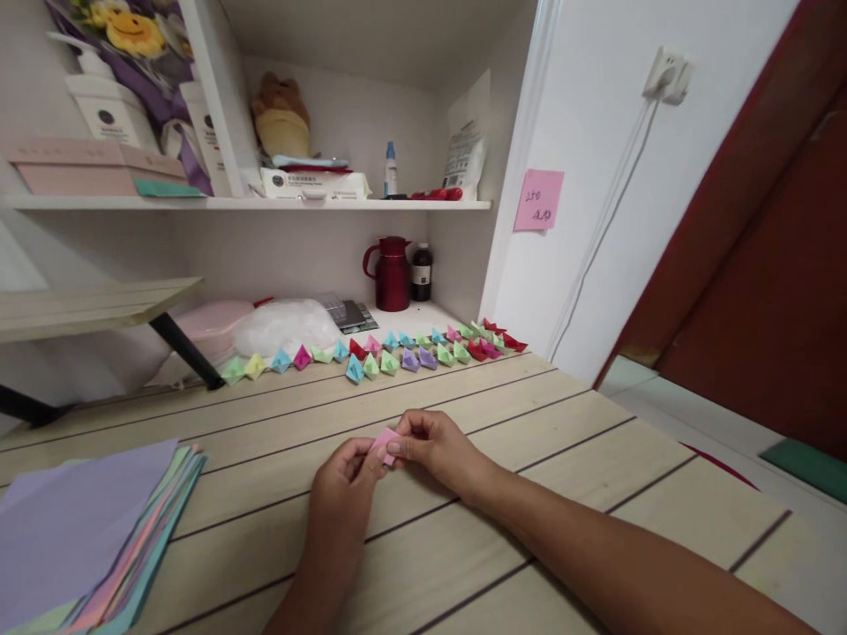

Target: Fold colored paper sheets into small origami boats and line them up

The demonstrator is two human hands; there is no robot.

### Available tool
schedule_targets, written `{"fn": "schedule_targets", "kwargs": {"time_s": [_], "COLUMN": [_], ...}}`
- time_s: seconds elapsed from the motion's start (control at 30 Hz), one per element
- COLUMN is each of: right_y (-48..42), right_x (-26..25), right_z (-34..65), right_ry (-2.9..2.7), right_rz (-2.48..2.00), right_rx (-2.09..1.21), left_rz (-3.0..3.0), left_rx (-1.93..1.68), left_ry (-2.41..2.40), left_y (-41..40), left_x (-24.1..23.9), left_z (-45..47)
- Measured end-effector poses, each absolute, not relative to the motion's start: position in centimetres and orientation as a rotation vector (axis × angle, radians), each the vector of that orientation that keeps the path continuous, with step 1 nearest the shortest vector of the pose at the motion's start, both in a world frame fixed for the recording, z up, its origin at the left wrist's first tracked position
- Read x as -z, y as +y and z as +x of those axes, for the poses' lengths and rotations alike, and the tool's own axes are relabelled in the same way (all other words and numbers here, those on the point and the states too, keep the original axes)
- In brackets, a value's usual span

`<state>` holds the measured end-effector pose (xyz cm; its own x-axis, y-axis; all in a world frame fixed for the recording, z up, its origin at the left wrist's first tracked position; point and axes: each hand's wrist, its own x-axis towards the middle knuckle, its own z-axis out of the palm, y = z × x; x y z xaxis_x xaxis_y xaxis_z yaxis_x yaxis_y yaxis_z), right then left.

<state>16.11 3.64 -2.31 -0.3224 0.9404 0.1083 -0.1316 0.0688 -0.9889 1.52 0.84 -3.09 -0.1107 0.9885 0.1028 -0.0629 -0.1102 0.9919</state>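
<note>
Both my hands meet over the middle of the wooden desk (529, 459). My left hand (341, 489) and my right hand (440, 451) pinch a small folded pink paper piece (384, 444) between their fingertips, just above the desk surface. A stack of coloured paper sheets (93, 529), lilac on top, lies at the front left. Along the back edge of the desk stand rows of several small folded paper boats (390, 353) in blue, green, pink, red and purple.
Behind the boats are a dark red jug (392, 273), a brown bottle (422, 272) and a white plastic bag (284, 326). A wooden shelf board (86, 304) juts out at left. A pink sticky note (538, 200) hangs on the wall. The desk's right edge drops to the floor.
</note>
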Motion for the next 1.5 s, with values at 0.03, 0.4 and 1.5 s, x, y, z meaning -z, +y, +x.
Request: {"fn": "schedule_targets", "kwargs": {"time_s": [0.03,0.4,1.5], "right_y": [3.6,3.7,3.5], "right_x": [2.2,2.1,2.0], "right_z": [16.1,16.3,16.9], "right_ry": [-1.364,-1.158,-1.651], "right_rz": [-0.88,-0.89,-0.856], "right_rx": [-1.451,-1.542,-0.835], "left_rz": [1.188,1.148,0.995], "left_rx": [-1.405,-1.413,-1.416], "left_ry": [1.182,1.227,1.159], "left_y": [0.9,0.2,0.2], "left_x": [3.2,2.3,2.4], "left_z": [1.5,1.8,0.7]}}
